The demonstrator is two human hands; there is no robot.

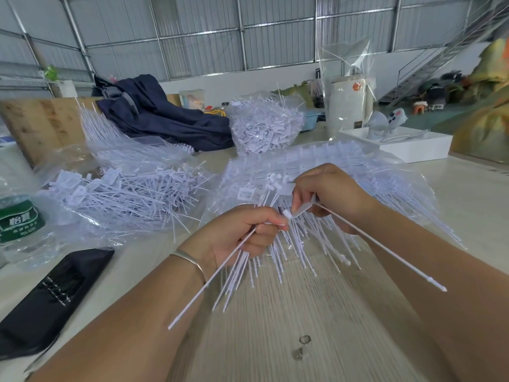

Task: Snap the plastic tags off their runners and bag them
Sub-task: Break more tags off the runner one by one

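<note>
Your left hand is curled round a bundle of thin white plastic tag stems that fan out below your fist toward the near edge of the pale wood-grain bench. One stem sticks out longer than the rest, slanting down to the near left. Your thumb and forefinger pinch the small white head end of the tag you are working on, right at the point where both hands meet.

Your right hand sits just to the right and slightly farther off, its fingers closed in a pinch on the flat white label end of that same long white plastic tag. The tag's stem runs out from under your palm, over your right forearm, to a knobbed tip at the near right.

Just behind your hands lies a stack of white tag runners in clear plastic wrap. To the left an open clear plastic bag of loose white tags rests on the bench, and a second clear bag heaped with tags stands farther back, in the middle.

A green-labelled water bottle stands at the left edge, with a black pouch lying near it.
</note>
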